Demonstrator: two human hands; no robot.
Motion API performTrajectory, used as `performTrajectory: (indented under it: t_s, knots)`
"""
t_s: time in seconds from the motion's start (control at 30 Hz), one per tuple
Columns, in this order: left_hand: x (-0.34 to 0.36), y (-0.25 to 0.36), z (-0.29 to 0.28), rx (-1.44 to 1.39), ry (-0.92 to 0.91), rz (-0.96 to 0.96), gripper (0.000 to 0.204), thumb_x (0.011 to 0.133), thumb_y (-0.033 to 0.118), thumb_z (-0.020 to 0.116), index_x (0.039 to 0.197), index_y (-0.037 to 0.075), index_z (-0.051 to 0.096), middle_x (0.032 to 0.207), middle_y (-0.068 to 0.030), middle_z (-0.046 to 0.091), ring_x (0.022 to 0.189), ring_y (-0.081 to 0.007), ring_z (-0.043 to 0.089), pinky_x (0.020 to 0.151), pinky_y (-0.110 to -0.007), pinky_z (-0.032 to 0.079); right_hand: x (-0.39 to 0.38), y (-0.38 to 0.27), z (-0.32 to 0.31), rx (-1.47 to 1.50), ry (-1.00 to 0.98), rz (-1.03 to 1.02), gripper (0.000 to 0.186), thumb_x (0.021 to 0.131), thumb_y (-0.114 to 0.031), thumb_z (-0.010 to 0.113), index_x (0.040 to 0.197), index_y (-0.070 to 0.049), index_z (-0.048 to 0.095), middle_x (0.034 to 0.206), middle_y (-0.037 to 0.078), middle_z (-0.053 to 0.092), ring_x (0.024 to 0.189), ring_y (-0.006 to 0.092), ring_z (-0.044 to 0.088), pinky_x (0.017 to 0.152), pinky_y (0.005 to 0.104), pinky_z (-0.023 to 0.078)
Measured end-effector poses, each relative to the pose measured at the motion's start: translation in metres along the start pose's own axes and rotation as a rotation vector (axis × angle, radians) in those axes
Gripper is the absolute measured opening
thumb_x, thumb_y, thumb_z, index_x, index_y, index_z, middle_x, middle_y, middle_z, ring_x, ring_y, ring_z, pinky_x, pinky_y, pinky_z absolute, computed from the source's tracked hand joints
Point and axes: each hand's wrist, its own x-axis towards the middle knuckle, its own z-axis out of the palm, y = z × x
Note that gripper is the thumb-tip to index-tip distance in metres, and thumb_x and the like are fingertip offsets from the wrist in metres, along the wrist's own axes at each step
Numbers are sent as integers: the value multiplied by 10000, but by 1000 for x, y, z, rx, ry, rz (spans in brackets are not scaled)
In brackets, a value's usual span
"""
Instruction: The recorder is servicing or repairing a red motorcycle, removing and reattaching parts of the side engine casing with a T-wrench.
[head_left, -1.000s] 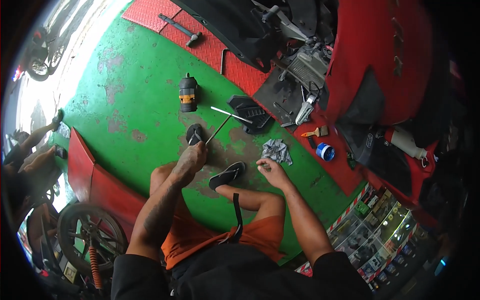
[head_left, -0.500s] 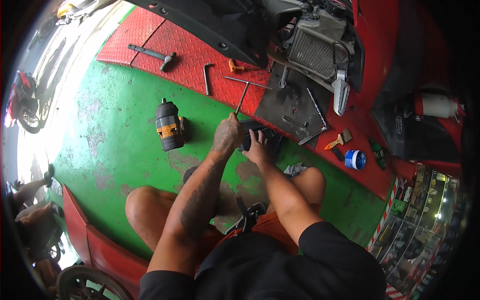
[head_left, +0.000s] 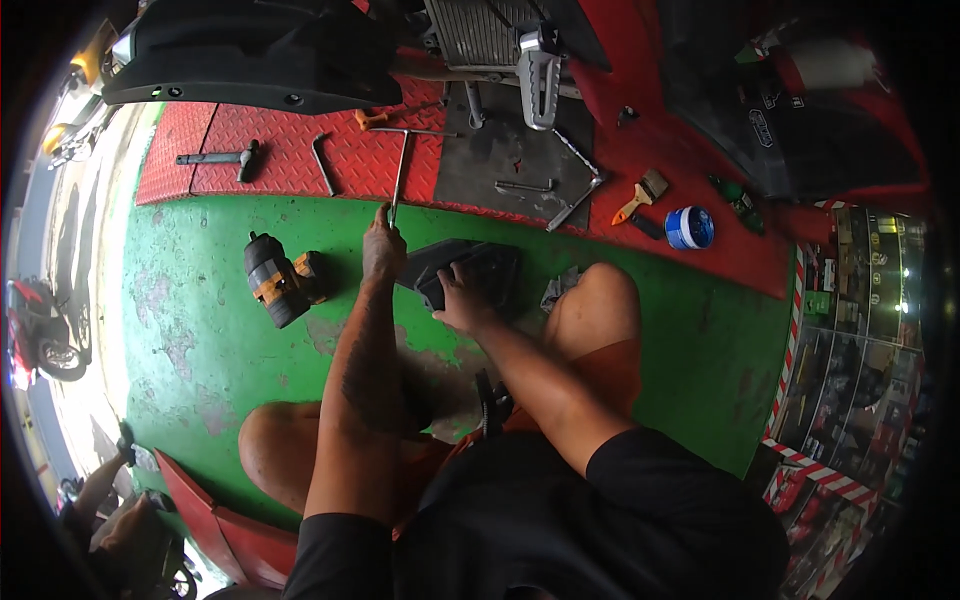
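My left hand (head_left: 384, 245) grips the long shaft of a T-handle wrench (head_left: 402, 162), its crossbar up at the red ramp. Beside it my right hand (head_left: 462, 298) holds a black plastic part (head_left: 495, 265) lying on the green floor, fingers curled on it. A black-and-yellow impact driver (head_left: 280, 285) lies to the left. On the red tread-plate ramp (head_left: 270, 130) are a hammer-like tool (head_left: 215, 158), an L-shaped wrench (head_left: 320, 160), an orange-handled tool (head_left: 370, 121) and a short wrench (head_left: 522, 186).
A motorcycle with footpeg (head_left: 542, 75) and black panel (head_left: 250, 55) stands ahead. Paintbrush (head_left: 642, 197), blue tub (head_left: 688, 228) and jointed wrench (head_left: 575, 205) lie right. Display case (head_left: 850, 380) is at the right, red body panel (head_left: 230, 530) and another person's leg (head_left: 95, 480) lower left.
My view has swung toward the ramp. Both hands moved forward since the oldest frame; the T-wrench now points up at the ramp and my right hand has gone from free to the black part.
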Motion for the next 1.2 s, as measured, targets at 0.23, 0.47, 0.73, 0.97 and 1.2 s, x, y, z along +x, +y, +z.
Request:
performTrajectory:
  t_s: [0.23,0.47,0.73,0.97,1.2]
  knots:
    - [3,31,-28,-40,-20,-65,301,897,183,523,1148,25,576,971,-280,637,923,-448,613,797,-505,480,37,56,-21,88,-15,160,901,701,-347,795,1441,-123,333,1429,211,374,1330,385,355,1103,476,306]
    - [-69,147,-162,-734,-470,-316,287,947,123,456,1194,-2,529,770,-76,565,672,-129,630,582,-252,486,71,101,-32,-32,-348,64,1208,572,-296,897,1508,-170,144,1514,228,259,1390,410,264,1130,473,277]
    - [-94,170,-255,-1154,-509,-171,368,975,267,522,1049,-85,600,950,-160,665,815,-210,673,726,-299,530,79,92,-51,7,-461,62,951,524,-349,907,1333,-100,475,1345,213,473,1228,368,484,1003,439,429]
    - [-102,181,-264,-301,-283,26,279,953,246,588,941,-25,653,701,-103,634,664,-135,610,598,-283,465,64,78,-74,191,-472,-258,757,620,-398,863,1215,-50,550,1159,186,620,1091,319,592,907,393,477]
    - [-83,182,-265,-291,37,180,320,956,308,566,917,0,643,660,-123,597,627,-182,599,601,-335,452,42,75,-96,313,-232,-264,577,778,-334,764,1245,-61,563,1200,185,600,1123,318,569,943,398,450]
